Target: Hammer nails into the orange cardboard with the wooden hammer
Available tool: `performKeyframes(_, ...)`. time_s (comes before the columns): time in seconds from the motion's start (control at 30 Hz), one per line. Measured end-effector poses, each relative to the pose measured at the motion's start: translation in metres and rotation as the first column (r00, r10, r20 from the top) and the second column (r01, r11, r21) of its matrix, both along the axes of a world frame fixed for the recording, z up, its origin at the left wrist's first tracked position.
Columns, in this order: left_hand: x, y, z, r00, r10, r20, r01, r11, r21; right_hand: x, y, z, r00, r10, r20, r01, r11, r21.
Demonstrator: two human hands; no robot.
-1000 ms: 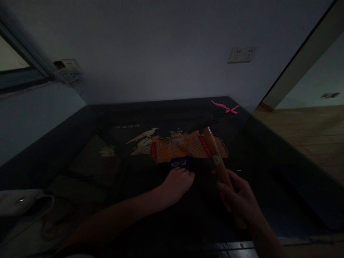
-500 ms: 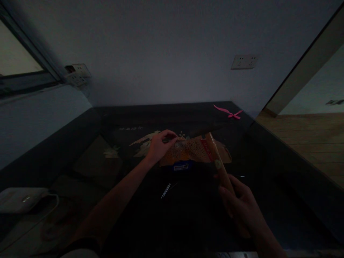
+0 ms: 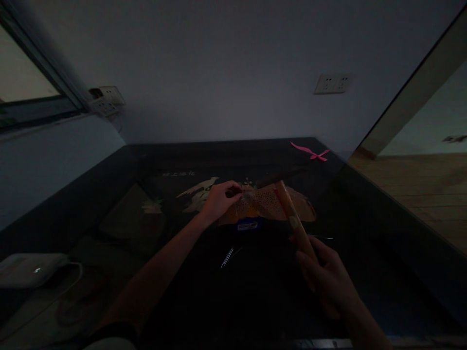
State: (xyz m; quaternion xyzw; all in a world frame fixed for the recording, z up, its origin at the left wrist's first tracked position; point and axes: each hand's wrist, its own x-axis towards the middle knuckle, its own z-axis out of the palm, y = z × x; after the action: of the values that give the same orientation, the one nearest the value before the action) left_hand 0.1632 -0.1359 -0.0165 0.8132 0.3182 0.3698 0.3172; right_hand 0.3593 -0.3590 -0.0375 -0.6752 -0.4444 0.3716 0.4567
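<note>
The right hand (image 3: 326, 279) is nearest, its fingers wrapped around the wooden handle of a hammer (image 3: 294, 221) that slants up and away over the dark table (image 3: 255, 301). Its dark head hangs above an orange packet (image 3: 268, 206) lying mid-table. The left hand (image 3: 219, 200) pinches the packet's left end between thumb and fingers. Farther back, a pink ribbon (image 3: 312, 152) lies near the wall.

Left hand (image 3: 219, 200) pinching (fingers bunched); right hand (image 3: 324, 279) fisted.
</note>
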Motion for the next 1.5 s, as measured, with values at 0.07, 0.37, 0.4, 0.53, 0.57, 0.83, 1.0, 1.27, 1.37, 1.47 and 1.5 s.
performKeyframes(0.07,-0.001,0.000,0.001,1.000,0.002,-0.013,-0.002,1.000,0.002,0.001,0.001,0.009,0.999,0.001,0.047,-0.002,1.000,0.008)
performKeyframes(0.37,-0.001,0.001,-0.001,0.999,0.005,-0.048,-0.006,0.999,-0.035,0.013,0.013,0.084,0.940,0.190,0.283,-0.191,0.981,-0.024)
performKeyframes(0.4,-0.001,0.001,-0.002,0.999,0.000,-0.043,-0.002,0.999,-0.040,0.013,0.016,0.089,0.923,0.206,0.324,-0.206,0.978,-0.036)
performKeyframes(0.53,-0.002,0.002,-0.003,0.997,0.029,-0.074,-0.032,0.999,-0.033,0.006,0.030,0.094,0.828,0.272,0.491,-0.287,0.957,-0.045)
performKeyframes(0.57,-0.003,0.002,-0.003,0.995,0.047,-0.084,-0.049,0.998,-0.029,0.005,0.032,0.094,0.806,0.276,0.524,-0.299,0.953,-0.042)
performKeyframes(0.83,-0.001,0.002,-0.003,0.998,0.008,-0.061,-0.013,0.997,-0.070,0.008,0.031,0.094,0.734,0.226,0.640,-0.297,0.955,0.004)
performKeyframes(1.0,-0.002,0.003,-0.005,0.990,0.054,-0.133,-0.058,0.998,-0.026,0.008,0.033,0.096,0.703,0.279,0.655,-0.315,0.947,-0.065)
performKeyframes(1.27,-0.002,0.002,-0.002,0.993,0.028,-0.118,-0.036,0.997,-0.067,0.008,0.031,0.096,0.669,0.273,0.691,-0.329,0.943,-0.054)
performKeyframes(1.37,-0.002,0.004,-0.004,0.991,0.037,-0.125,-0.045,0.997,-0.059,0.008,0.031,0.092,0.664,0.297,0.687,-0.346,0.936,-0.070)
performKeyframes(1.47,-0.002,0.004,-0.005,0.992,0.032,-0.118,-0.040,0.997,-0.062,0.009,0.030,0.092,0.649,0.257,0.716,-0.337,0.941,-0.032)
performKeyframes(1.5,-0.002,0.004,-0.006,0.993,0.026,-0.112,-0.034,0.997,-0.069,0.009,0.030,0.092,0.642,0.245,0.726,-0.334,0.942,-0.023)
